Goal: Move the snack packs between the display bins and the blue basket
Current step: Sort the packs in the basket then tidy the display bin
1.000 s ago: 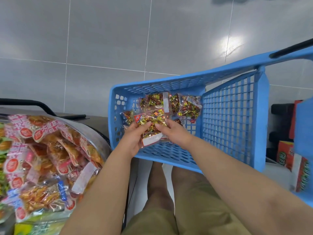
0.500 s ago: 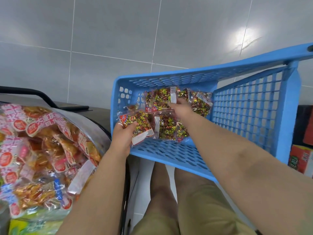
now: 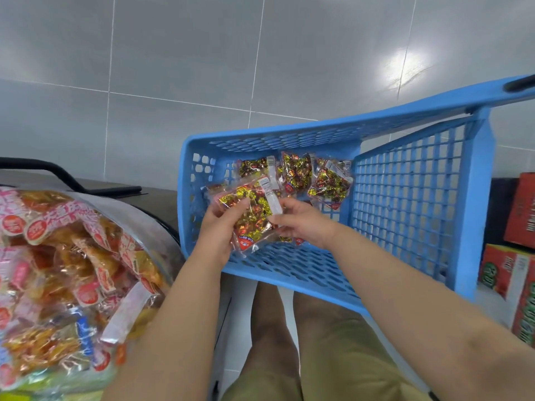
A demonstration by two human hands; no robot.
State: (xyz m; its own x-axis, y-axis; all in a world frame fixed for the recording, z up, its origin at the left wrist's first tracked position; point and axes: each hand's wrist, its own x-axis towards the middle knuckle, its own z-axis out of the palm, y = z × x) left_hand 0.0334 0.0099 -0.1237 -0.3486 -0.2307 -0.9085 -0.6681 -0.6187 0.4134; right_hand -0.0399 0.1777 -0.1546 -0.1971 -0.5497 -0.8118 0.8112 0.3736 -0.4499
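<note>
Snack pack (image 3: 252, 218): gripped by your left hand (image 3: 218, 230) and right hand (image 3: 304, 219) fingers (image 3: 287, 204); long axis slanting; inside blue basket (image 3: 474, 198).

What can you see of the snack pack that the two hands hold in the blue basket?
The snack pack is a flat clear plastic bag full of small sweets in gold, green and red foil. A white label strip with black print runs along one edge, and a red logo sits near its lower corner. It is tilted, inside the blue basket above its floor. The left hand grips its left side; the right hand pinches the strip's edge.
</note>
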